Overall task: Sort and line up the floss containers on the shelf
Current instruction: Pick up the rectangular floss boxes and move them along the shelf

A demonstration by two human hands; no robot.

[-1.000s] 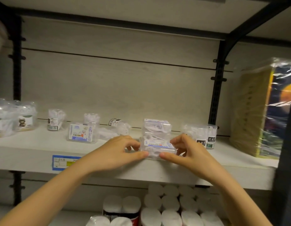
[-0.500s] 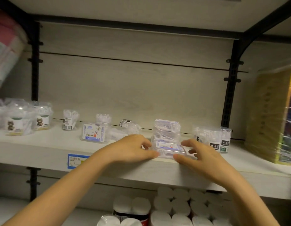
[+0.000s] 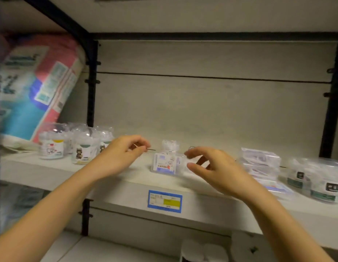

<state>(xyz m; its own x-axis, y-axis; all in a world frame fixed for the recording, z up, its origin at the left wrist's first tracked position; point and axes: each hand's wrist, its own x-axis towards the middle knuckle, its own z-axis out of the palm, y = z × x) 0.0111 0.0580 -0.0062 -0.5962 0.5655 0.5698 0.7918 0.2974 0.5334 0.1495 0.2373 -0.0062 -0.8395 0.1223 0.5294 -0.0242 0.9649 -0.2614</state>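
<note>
The right hand's fingers (image 3: 195, 152) are spread and bent like a claw, the thumb held below and apart from the forefinger, and they grip nothing. The fingertips sit just beside the right edge of a small floss box (image 3: 164, 163) with a blue and white label; I cannot tell whether they touch it. The right hand (image 3: 218, 172) hovers over the shelf (image 3: 111, 183) at centre right of the frame, with the bare forearm running down to the lower right corner.

The left hand's fingers (image 3: 140, 143) are loosely curled, thumb tip close to the forefinger, and nothing shows between them. The left hand (image 3: 121, 157) hangs above the shelf left of centre, apart from the small floss box, wrist bent slightly upward, and its forearm slopes to the lower left corner.

The small floss box stands upright in the middle of the shelf, between the two hands, with a clear packet (image 3: 170, 146) just behind it. To the right, behind the right wrist, flat clear floss boxes (image 3: 261, 164) lie stacked, and at the far right stand round tubs (image 3: 315, 179) with dark labels. At the left stand jars (image 3: 51, 146) with cartoon labels, in front of a big pink and blue pack (image 3: 35, 87) that leans in the upper left. A blue price tag (image 3: 164, 201) is fixed to the shelf's front edge.
</note>
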